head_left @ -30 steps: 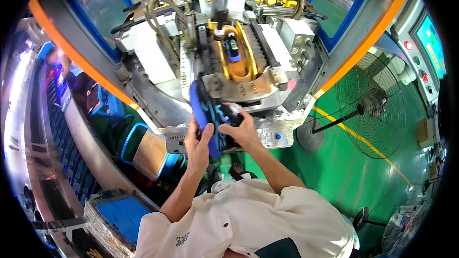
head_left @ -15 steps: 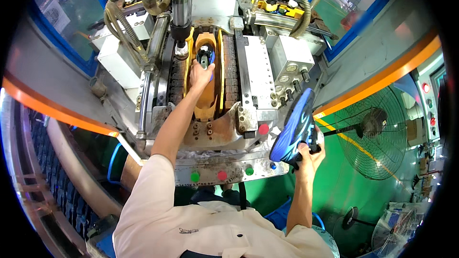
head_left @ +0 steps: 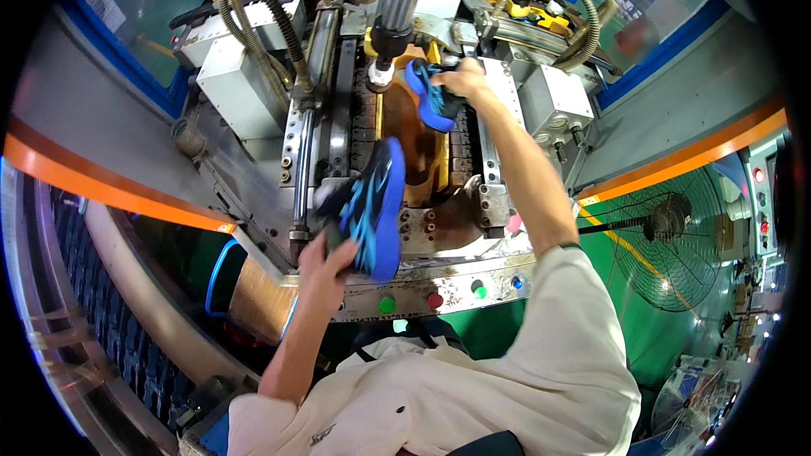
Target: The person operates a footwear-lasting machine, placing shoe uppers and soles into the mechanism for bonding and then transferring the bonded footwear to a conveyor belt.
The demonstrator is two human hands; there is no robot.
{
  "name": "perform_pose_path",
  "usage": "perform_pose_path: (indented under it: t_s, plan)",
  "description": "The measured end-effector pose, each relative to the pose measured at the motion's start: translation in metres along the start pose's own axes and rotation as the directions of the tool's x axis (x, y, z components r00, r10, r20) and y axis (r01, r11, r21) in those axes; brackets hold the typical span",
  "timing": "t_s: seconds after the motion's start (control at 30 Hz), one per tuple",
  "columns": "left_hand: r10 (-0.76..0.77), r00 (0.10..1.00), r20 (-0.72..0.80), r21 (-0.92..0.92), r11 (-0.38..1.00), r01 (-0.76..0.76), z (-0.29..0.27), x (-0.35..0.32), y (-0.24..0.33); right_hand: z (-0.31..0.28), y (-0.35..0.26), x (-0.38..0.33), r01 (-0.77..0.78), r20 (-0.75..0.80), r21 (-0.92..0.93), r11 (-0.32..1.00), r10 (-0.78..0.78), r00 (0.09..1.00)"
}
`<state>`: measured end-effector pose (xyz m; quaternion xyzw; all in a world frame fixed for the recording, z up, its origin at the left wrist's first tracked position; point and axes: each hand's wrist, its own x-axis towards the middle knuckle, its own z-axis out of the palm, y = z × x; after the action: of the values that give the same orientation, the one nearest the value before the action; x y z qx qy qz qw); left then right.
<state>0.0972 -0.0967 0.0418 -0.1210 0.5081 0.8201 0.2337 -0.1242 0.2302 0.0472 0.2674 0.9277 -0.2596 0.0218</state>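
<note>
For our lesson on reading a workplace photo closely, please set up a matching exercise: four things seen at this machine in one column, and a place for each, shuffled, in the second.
Things:
1. left hand
2. right hand
3. standing fan
4. green button

Places:
A. on the machine's front panel
B. up inside the machine, holding a blue shoe
C. at the machine's front edge, holding a blue and black shoe
D. on the green floor to the right

Pairs: 1-C, 2-B, 3-D, 4-A
</note>
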Motion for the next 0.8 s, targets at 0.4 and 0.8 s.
perform_pose_path:
  t_s: [0.4,0.8]
  plan:
    - [0.288,0.475,-0.832,0.055,0.893,-0.446,-0.072,-0.247,-0.078,0.137,-0.037,0.011,0.019,-0.157,-0.104,0.994,-0.035,0.987]
    - [-0.159,0.32,-0.934,-0.328,0.735,-0.593,-0.052,-0.3,-0.195,0.266,0.086,-0.336,0.941,0.076,0.253,0.226,-0.974,0.213]
